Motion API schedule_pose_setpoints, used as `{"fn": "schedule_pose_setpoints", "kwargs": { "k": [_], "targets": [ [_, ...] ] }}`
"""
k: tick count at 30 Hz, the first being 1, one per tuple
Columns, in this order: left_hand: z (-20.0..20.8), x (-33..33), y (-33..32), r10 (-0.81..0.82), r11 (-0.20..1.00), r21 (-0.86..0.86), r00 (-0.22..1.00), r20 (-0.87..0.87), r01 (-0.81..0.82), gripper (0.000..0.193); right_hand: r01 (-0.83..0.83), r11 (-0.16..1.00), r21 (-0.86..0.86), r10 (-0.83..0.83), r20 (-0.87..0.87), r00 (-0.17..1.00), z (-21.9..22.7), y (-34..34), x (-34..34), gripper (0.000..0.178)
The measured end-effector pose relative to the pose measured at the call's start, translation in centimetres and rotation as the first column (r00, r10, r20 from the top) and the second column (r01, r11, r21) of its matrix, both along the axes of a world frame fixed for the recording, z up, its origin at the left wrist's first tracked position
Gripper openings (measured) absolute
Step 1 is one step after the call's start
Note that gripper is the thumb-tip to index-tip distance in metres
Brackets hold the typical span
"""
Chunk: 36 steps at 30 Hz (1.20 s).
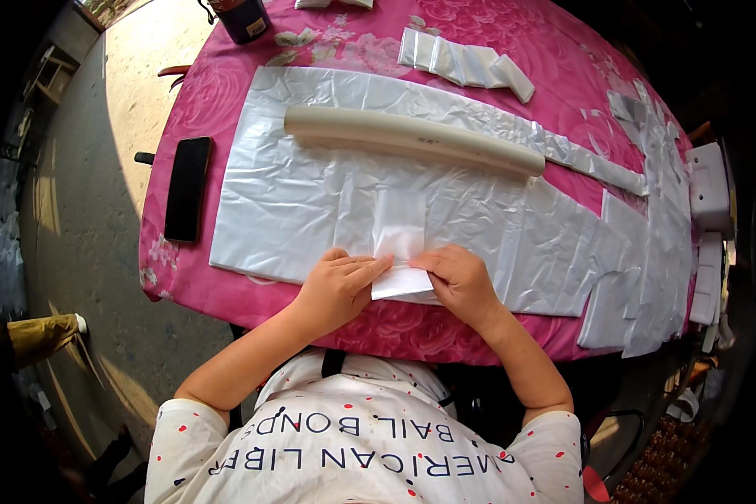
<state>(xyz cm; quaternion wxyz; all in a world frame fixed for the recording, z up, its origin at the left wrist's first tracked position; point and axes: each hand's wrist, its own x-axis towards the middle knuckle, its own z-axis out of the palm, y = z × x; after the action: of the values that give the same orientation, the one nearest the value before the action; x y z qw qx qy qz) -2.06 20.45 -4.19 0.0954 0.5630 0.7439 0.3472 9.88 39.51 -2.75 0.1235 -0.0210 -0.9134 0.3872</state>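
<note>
A small white folded plastic bag (402,286) lies near the table's front edge, on top of a wide stack of flat white plastic bags (290,206). My left hand (338,284) grips its left edge, fingers pressed together, thumb side toward the middle. At the opposite edge my right hand (458,279) pinches the same bag between thumb and fingers. A narrow strip of the bag stretches away from me, flat on the stack. Beyond it a long beige tube (412,139) rests across the stack, slanting slightly toward me on its right.
A pink floral cloth (344,336) covers the table. A black phone (188,189) lies at the left edge, a dark mug (242,21) stands at the back left. Folded white packets (464,61) lie behind the tube. Loose white bags (647,260) spread over the right side.
</note>
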Motion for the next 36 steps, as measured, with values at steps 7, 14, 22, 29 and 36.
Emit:
{"fn": "schedule_pose_setpoints", "kwargs": {
  "k": [7, 14, 22, 29, 36],
  "targets": [
    [1.0, -1.1, 2.8, 0.376, 0.925, -0.218, 0.819, 0.433, -0.31, 0.053, 0.333, 0.924, -0.19, -0.245, 0.376, 0.894, 0.7, 0.0, -2.2, 0.02],
    [2.2, -1.7, 3.4, 0.431, 0.902, -0.169, 0.843, 0.322, -0.397, 0.064, 0.452, 0.844, -0.288, -0.145, 0.689, 0.71, 1.7, 1.2, -4.2, 0.026],
    [-0.5, 0.2, 4.2, -0.152, 0.984, 0.061, 0.97, -0.192, 0.166, 0.063, 0.463, 0.835, -0.298, -0.107, 0.737, 0.668, 0.9, 1.9, -5.1, 0.028],
    [-0.5, 1.0, 5.5, 0.097, 0.956, -0.246, 0.964, -0.246, -0.159, 0.097, 0.447, 0.842, -0.302, -0.062, 0.769, 0.637, 1.3, 2.2, -5.5, 0.026],
    [-1.7, 1.3, 5.6, 0.101, 0.978, -0.164, 0.978, -0.184, -0.132, 0.115, 0.355, 0.933, -0.053, -0.237, 0.654, 0.719, 2.3, 0.9, -4.5, 0.022]
  ]
}}
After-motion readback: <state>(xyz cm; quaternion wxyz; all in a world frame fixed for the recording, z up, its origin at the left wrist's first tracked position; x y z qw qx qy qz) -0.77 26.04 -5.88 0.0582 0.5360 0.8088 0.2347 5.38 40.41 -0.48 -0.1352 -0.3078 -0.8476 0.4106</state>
